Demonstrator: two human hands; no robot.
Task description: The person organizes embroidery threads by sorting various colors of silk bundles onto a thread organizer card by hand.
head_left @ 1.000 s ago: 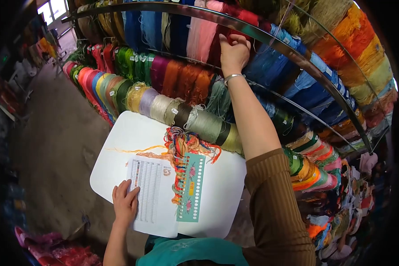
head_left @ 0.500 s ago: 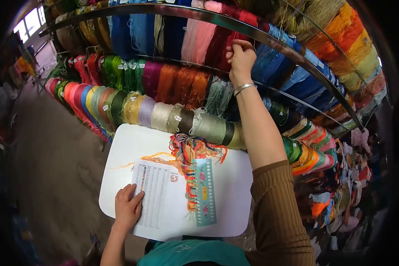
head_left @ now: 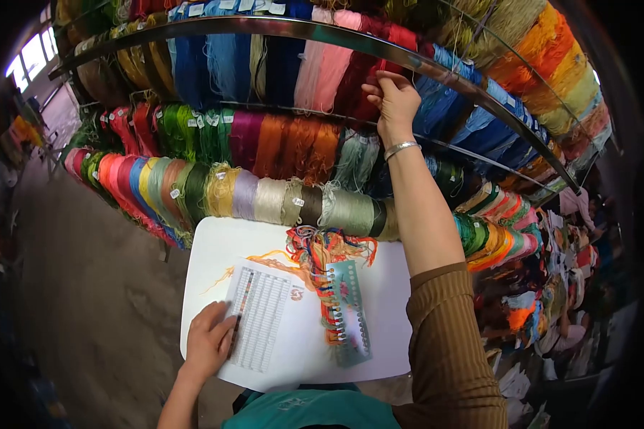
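Observation:
My left hand [head_left: 211, 339] lies on the left edge of a printed chart sheet [head_left: 261, 314], fingers stretched out and resting flat. Up at the rack, my right hand [head_left: 396, 104] is in front of the dark red thread skeins [head_left: 363, 75], its fingertips pinched together at red thread; the fine strand itself is hard to see. Right of the sheet, a teal punched thread card [head_left: 349, 311] lies on the white board [head_left: 215, 243]. Bundles of orange, red and blue embroidery thread [head_left: 322, 247] are looped through its left holes and spread beyond its top.
A curved metal rail [head_left: 300, 30] crosses before the upper skeins. Below run orange-brown skeins [head_left: 293, 143] and a roll of pale and dark threads [head_left: 347, 209] close behind the board. More coloured skeins [head_left: 544, 57] hang at right. Grey floor [head_left: 100, 286] shows at left.
The view has shifted, so the board sits further right and slightly lower. My right hand has come slightly down and right, its fingers a little looser. My left hand stays on the sheet.

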